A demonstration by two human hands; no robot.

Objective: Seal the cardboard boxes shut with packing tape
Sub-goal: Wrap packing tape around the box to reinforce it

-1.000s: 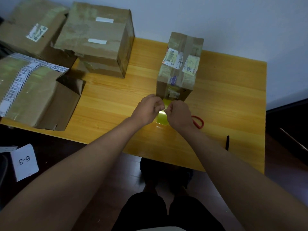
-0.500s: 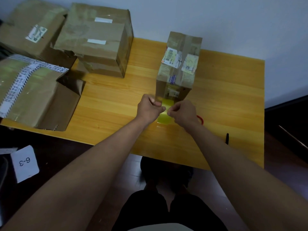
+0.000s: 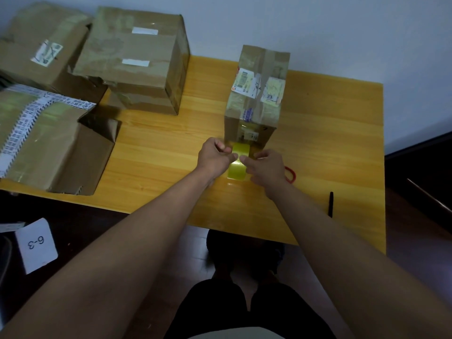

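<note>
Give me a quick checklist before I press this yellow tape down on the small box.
1. Left hand pinches the yellow tape strip: ok.
2. Right hand pinches the strip: ok.
3. Strip's far end reaches the small upright cardboard box: ok.
4. Strip free of wrinkles: cannot tell.
5. Box stands flat on the wooden table: ok.
6. Red-handled tool beside the right hand, within reach: ok.
</note>
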